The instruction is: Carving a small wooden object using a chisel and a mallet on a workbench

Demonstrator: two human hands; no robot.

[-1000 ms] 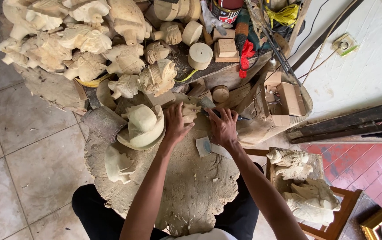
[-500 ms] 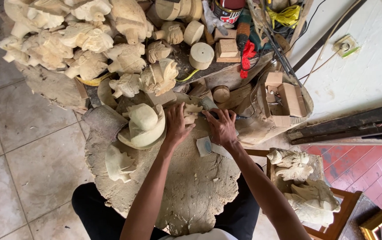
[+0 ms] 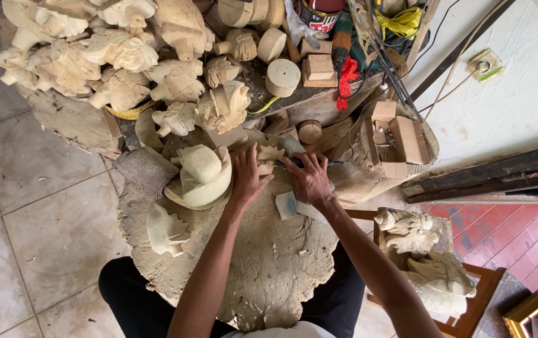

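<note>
On dusty slab (image 3: 269, 275), small carving (image 3: 268, 155) clamped under left hand (image 3: 247, 175) fingers, right hand (image 3: 310, 178) closed around tool (image 3: 294, 150)

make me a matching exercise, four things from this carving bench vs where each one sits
Things:
1. left hand
2. right hand
3. cardboard box
4. round wooden cylinder

Places:
a. top middle, on the dark board
b. on the small pale carving
c. right of both hands, open
d. over a grey tool, above a small sanding pad

Pairs: 1-b, 2-d, 3-c, 4-a

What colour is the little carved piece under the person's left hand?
Pale cream, bare wood: the small carved wooden piece under the left hand, in the head view.
</note>
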